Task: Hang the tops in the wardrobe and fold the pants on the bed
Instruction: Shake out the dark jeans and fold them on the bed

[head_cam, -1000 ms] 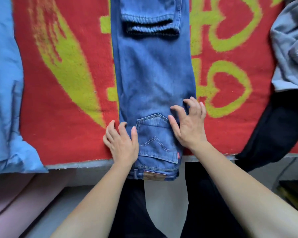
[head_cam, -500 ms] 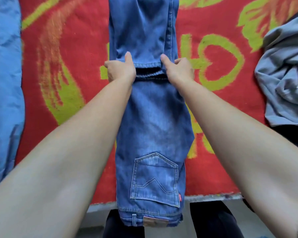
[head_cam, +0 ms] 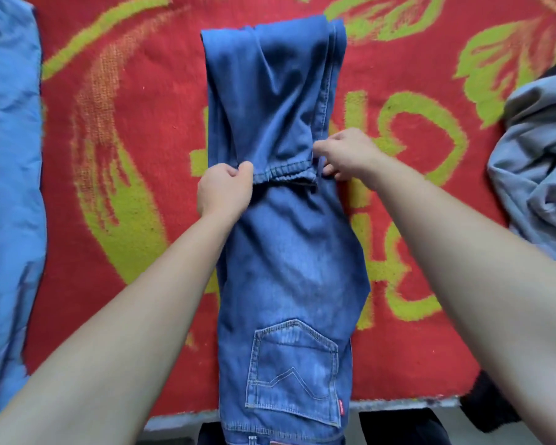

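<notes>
At frame centre, jeans [head_cam: 289,268] lengthwise, top to bottom; left hand [head_cam: 223,191] and right hand [head_cam: 344,155], each grip pinching a hem [head_cam: 283,175] corner; back pocket [head_cam: 294,370] toward lower edge.

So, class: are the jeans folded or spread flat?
Folded: leg hems doubled back over the jeans, pinched by left hand and right hand.

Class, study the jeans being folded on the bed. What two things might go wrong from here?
1. The jeans hang waist-first over the bed edge; pulling the hem nearer may drag them off.
2. The left hand and right hand pinch only the hem's corners, and the folded layer is creased, so the fold may set crooked.
</notes>
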Demonstrator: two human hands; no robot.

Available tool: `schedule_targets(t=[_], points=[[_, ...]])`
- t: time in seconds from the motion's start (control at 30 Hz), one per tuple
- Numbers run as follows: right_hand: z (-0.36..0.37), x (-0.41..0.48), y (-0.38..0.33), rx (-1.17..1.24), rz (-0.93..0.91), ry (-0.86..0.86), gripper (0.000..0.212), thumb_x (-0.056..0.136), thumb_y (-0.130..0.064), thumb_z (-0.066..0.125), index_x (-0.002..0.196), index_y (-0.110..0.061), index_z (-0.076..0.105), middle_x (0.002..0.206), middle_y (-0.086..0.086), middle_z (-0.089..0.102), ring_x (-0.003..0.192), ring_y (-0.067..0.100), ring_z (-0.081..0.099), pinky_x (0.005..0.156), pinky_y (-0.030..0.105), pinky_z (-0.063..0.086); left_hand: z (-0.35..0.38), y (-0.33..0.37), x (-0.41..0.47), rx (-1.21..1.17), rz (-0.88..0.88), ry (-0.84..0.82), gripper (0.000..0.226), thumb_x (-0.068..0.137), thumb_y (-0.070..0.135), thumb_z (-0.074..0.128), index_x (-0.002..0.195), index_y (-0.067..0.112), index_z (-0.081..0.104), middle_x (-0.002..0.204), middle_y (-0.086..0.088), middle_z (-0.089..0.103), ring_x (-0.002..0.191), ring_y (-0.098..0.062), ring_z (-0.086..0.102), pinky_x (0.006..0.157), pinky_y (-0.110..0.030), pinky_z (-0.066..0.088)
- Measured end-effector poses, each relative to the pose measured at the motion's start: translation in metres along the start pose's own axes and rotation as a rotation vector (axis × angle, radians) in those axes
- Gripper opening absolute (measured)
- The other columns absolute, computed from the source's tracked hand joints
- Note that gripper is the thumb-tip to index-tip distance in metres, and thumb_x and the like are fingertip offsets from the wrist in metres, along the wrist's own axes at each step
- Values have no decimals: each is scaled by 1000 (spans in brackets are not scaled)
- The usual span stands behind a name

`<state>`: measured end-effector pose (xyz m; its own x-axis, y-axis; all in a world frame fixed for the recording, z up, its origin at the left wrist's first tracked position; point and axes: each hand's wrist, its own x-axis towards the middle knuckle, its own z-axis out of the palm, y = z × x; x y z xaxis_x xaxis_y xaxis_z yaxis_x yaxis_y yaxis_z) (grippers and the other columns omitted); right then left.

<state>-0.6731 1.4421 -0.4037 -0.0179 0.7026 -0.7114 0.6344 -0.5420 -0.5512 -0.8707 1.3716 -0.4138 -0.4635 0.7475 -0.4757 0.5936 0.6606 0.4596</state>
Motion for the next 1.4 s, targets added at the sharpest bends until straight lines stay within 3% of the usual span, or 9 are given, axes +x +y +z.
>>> schedule_targets(t=[0.17,0.33,0.57,0.73,0.83,0.97,1.1,1.27,1.4], points=[[-39,38,-48,-11,-58,398,27,97,-38,38,88,-21,56,100,3,61,93,24,51,73,29,32,-30,48,56,-122,-52,308,46,101,47,32,105,12,62,118,-14,65,112,-32,56,83,-35,34],[-37,72,-99,-116,-13,504,82,87,-82,27,123,-18,62,126,6,64,116,27,59,79,32,35,-40,122,127,-231,-14,205,79,97,68,24,129,5,58,135,-11,59,128,-28,50,102,-31,34],[-17,119,-75,-421,-122,553,58,106,-52,21,129,-13,57,132,13,61,121,36,56,93,41,43,1,110,159,148,99,206,63,103,56,25,125,7,58,131,-15,60,123,-34,53,95,-39,40],[-21,119,-84,-338,-114,577,53,104,-47,30,142,-13,43,144,14,47,130,35,49,100,42,40,-6,117,160,20,70,183,61,102,54,26,131,5,49,134,-15,57,126,-34,51,97,-36,37],[-1,81,-72,-421,-426,787,65,101,-42,35,157,-11,21,162,18,20,145,35,30,111,48,32,-11,99,136,-61,320,423,53,102,41,33,144,8,34,142,-16,43,130,-31,43,101,-33,30],[25,69,-18,-767,-500,488,78,99,-63,23,160,-18,4,166,16,-6,153,35,-4,123,50,5,22,46,106,345,434,297,61,103,45,26,157,22,9,163,-17,5,151,-30,6,120,-45,10],[27,80,-18,-762,-450,439,80,97,-67,22,160,-23,0,166,15,-10,152,37,-8,122,52,-1,27,45,113,459,369,184,64,102,49,21,157,25,0,164,-17,-3,151,-30,-3,120,-50,2],[-2,64,-38,-325,-448,383,104,85,-58,65,159,-15,5,164,14,6,151,30,10,121,43,13,-6,64,117,189,294,86,86,92,50,54,157,25,2,161,-11,17,147,-31,13,116,-50,14],[-32,79,-69,228,-112,273,108,67,-48,88,150,-9,31,148,11,43,136,24,44,113,37,37,-33,92,134,-260,4,-96,110,71,31,84,151,7,11,141,-10,43,124,-24,49,94,-31,44]])
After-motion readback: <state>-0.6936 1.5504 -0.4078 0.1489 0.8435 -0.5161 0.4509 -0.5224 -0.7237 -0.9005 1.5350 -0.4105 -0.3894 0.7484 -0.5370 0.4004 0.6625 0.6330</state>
